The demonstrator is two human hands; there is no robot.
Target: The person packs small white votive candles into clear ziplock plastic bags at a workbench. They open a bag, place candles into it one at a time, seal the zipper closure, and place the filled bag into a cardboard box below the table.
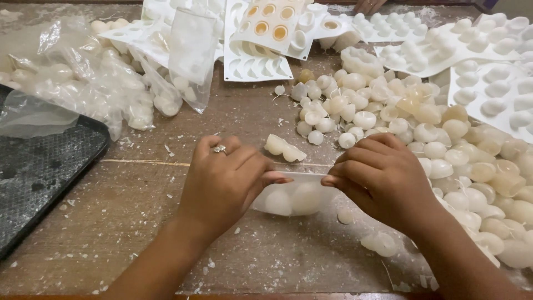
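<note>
A heap of pale wax half-spheres lies right of white plastic mould trays, with clear plastic bags and a dark mesh tray to their left.

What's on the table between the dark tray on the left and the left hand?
In the head view, only bare wooden table with scattered white flakes lies between the dark tray and the left hand.

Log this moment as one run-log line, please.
left hand: grips small clear bag | right hand: grips same bag | bag: holds pale shells | beside: loose shell pile | surface: wooden table
</note>
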